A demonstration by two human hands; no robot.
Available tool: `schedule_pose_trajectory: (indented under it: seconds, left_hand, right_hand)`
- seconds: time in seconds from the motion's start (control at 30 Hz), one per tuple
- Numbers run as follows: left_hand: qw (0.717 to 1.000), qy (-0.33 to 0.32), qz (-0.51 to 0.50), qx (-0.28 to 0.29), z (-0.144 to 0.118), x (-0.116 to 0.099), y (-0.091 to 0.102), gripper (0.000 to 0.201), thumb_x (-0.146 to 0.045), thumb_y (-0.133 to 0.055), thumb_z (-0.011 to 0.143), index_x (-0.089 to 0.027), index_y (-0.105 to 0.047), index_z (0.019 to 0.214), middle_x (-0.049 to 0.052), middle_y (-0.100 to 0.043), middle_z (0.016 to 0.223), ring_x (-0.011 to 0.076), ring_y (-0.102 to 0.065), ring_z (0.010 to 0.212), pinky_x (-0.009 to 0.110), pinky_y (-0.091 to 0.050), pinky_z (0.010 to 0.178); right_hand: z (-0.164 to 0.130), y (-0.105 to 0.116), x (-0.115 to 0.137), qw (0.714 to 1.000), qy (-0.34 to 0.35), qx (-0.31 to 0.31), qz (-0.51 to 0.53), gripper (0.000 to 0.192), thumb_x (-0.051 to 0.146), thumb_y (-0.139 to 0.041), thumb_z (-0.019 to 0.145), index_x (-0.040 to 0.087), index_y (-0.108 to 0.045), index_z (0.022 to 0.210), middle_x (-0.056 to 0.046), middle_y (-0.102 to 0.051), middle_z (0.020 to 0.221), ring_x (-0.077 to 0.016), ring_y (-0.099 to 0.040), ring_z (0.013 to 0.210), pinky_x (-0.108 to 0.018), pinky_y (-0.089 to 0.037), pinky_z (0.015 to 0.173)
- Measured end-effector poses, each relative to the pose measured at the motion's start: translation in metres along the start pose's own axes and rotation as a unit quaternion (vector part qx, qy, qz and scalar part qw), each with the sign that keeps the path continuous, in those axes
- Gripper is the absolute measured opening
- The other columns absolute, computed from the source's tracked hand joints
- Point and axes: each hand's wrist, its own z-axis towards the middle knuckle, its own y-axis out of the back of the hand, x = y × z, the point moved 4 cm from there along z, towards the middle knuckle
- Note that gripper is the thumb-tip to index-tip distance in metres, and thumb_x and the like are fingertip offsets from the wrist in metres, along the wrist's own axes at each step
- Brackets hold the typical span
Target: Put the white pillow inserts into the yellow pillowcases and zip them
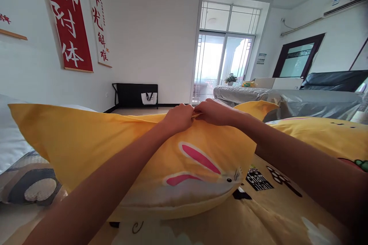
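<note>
A yellow pillowcase (86,141) with a printed rabbit stands propped up in front of me, its lower part bulging as if filled. My left hand (180,116) is closed on its top edge near the middle. Right beside it, my right hand (211,111) pinches the same edge, the two hands nearly touching. The pillowcase's corners spread out loosely to the far left and to the right. My fingertips are partly hidden behind the cloth and knuckles. Below lies a beige patterned bed sheet (230,226).
At the right lies another yellow pillow (322,134). Behind it stands a plastic-covered table (313,103) with a plant (230,79). White bedding (11,138) is on the left. A white bag (148,98) leans against a black folded panel (129,93) by the wall.
</note>
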Motion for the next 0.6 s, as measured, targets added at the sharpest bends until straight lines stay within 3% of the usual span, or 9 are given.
schedule_pose_trajectory:
  seconds: [0.17,0.27,0.43,0.6]
  left_hand:
    - [0.998,-0.015,-0.064,0.012,0.005,0.008,-0.002,0.012,-0.019,-0.049,0.079,-0.018,-0.059,0.086,0.009,-0.067,0.092,0.0231,-0.062,0.084,0.029,-0.040,0.057]
    - [0.996,-0.010,-0.084,0.013,0.008,0.014,-0.005,0.010,-0.022,-0.050,0.082,-0.019,-0.059,0.084,0.008,-0.067,0.095,0.0232,-0.061,0.089,0.029,-0.042,0.062]
    - [0.995,-0.021,-0.092,-0.012,0.012,0.019,-0.014,0.012,-0.025,-0.049,0.085,-0.020,-0.058,0.089,0.008,-0.066,0.105,0.0239,-0.060,0.098,0.030,-0.043,0.072]
    - [0.997,-0.037,-0.064,-0.038,0.009,0.019,-0.009,0.012,-0.012,-0.048,0.075,-0.020,-0.056,0.075,0.005,-0.066,0.086,0.0208,-0.061,0.083,0.028,-0.039,0.060]
  right_hand:
    - [-0.013,0.004,-0.008,0.999,-0.026,-0.039,-0.010,0.017,0.020,-0.055,0.082,0.020,-0.066,0.094,-0.005,-0.068,0.088,-0.0170,-0.058,0.076,-0.026,-0.034,0.063]
    - [-0.024,0.012,-0.015,0.995,-0.055,-0.060,-0.054,0.028,0.028,-0.066,0.076,0.017,-0.060,0.101,-0.008,-0.065,0.101,-0.0205,-0.059,0.082,-0.027,-0.035,0.063]
    - [-0.032,0.006,-0.024,0.996,-0.062,0.014,-0.068,0.018,0.024,-0.067,0.074,0.017,-0.063,0.090,-0.007,-0.067,0.094,-0.0208,-0.060,0.082,-0.028,-0.037,0.066]
    - [-0.029,-0.014,-0.026,0.993,-0.086,0.049,-0.060,0.014,0.019,-0.054,0.079,0.019,-0.067,0.085,-0.006,-0.069,0.083,-0.0198,-0.062,0.078,-0.027,-0.034,0.062]
